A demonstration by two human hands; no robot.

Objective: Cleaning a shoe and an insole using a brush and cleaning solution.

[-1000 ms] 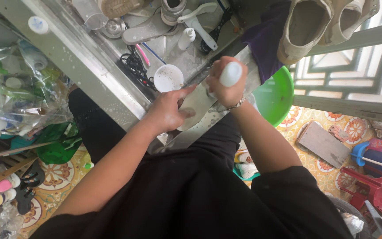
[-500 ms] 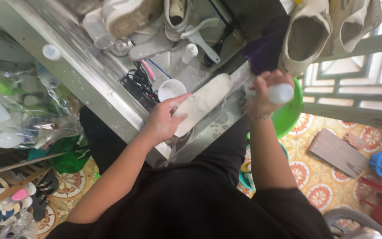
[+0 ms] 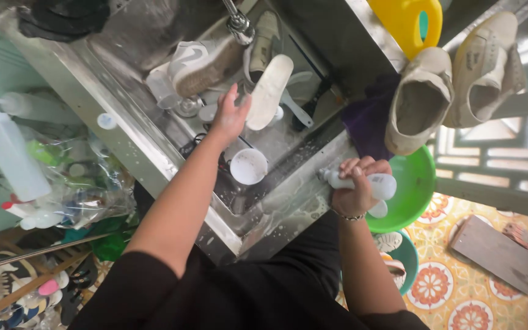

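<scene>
Reaching into the steel sink [image 3: 154,153], your left hand [image 3: 230,116] pinches a pale insole [image 3: 269,91] beside the sneaker [image 3: 206,61], above a white cup [image 3: 248,166]. Your right hand [image 3: 355,189] wraps a white bottle [image 3: 368,182] at the sink's edge, near the green basin [image 3: 414,189].

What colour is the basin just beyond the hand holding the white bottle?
Bright green basin, clearest in the head view.

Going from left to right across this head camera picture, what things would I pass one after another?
White squeeze bottle → left hand → pale insole it holds over the steel sink → right hand gripping a white bottle → beige shoe → second beige shoe.
</scene>
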